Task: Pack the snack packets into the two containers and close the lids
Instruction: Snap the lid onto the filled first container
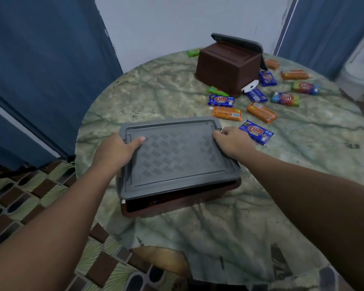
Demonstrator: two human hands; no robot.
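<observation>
At the near edge of the table, your left hand and right hand each grip an end of the grey lid, which sits tilted over the near container, with a gap showing along the front. Pressing now may seat it crooked. The far container lies tipped with its lid ajar, and snack packets lie loose around it, still unpacked. Closing this box early risks reopening it; what it holds is hidden.

Both arms reach forward, left hand and right hand curled, thumbs on top.
</observation>
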